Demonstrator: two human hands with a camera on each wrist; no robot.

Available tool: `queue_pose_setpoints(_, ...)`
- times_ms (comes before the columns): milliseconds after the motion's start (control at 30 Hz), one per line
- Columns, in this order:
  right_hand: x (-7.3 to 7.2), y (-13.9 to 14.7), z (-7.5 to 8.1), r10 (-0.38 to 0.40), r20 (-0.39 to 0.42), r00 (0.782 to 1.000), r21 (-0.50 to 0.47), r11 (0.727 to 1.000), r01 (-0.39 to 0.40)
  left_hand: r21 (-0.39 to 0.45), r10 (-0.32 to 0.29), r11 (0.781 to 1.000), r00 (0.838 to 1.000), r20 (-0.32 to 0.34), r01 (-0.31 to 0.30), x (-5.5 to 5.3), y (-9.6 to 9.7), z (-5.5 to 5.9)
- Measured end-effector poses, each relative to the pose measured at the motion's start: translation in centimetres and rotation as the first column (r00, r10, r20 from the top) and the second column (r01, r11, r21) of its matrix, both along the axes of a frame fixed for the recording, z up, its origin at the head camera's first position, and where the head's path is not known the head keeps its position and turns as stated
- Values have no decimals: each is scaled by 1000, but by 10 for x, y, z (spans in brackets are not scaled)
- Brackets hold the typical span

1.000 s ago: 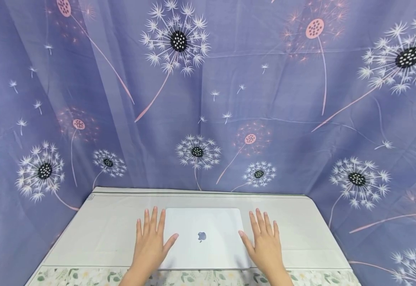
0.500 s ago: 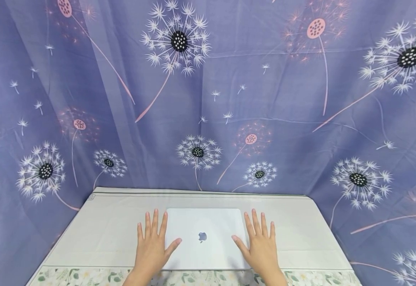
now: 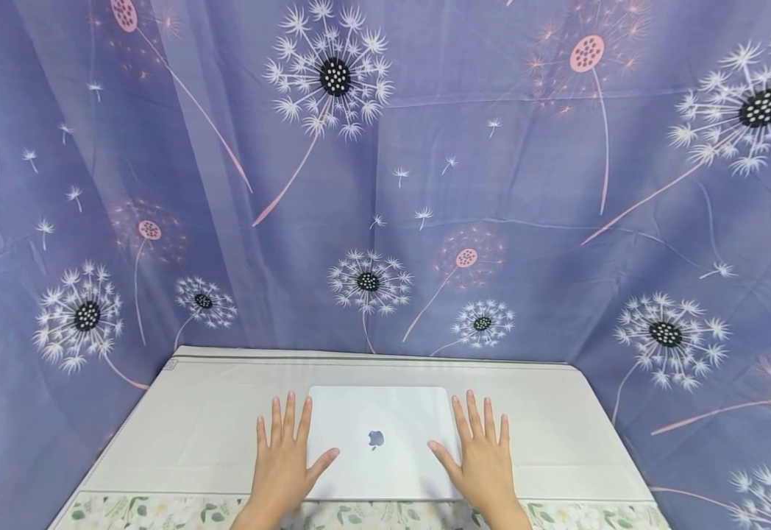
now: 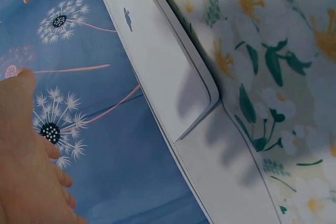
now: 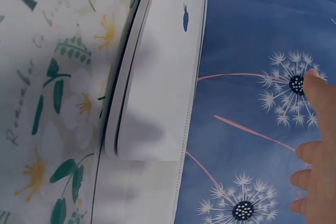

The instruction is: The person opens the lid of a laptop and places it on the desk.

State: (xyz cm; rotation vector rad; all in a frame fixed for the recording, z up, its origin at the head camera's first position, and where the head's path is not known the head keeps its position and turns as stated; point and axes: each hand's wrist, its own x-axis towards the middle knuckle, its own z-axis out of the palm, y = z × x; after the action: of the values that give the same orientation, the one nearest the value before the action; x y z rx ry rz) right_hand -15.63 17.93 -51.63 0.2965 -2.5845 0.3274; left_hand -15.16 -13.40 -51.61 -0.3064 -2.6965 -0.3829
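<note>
A closed silver laptop (image 3: pixel 385 471) with a dark apple logo on its lid lies flat on the table. My left hand (image 3: pixel 281 465) is held over its left edge, fingers straight and spread, thumb pointing in over the lid. Over the right edge is my right hand (image 3: pixel 485 465), spread the same way. Both wrist views show a gap: the left hand (image 4: pixel 26 166) and the right hand (image 5: pixel 323 129) hover above the laptop (image 4: pixel 168 51), and their shadows fall on it and on the cover beside it. Neither hand holds anything.
The table has a white cover (image 3: pixel 577 427) with a floral strip (image 3: pixel 372 515) along its front edge. A blue-purple curtain (image 3: pixel 425 191) printed with dandelions hangs behind the table and at both sides.
Both hands have shifted inward over the laptop, the right one more, and lowered slightly in the head view. The laptop lies where it was, and the fingers stay spread.
</note>
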Motion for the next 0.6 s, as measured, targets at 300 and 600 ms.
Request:
queue_pose_setpoints(300, -1, 1, -4, 4, 17, 1000, -5, 1000, -4, 33, 8, 999, 998, 68, -10, -1, 0, -4)
queue_pose_setpoints(600, -1, 1, -8, 16, 42, 999, -30, 999, -14, 95, -3, 995, 996, 88, -5, -1, -1, -7)
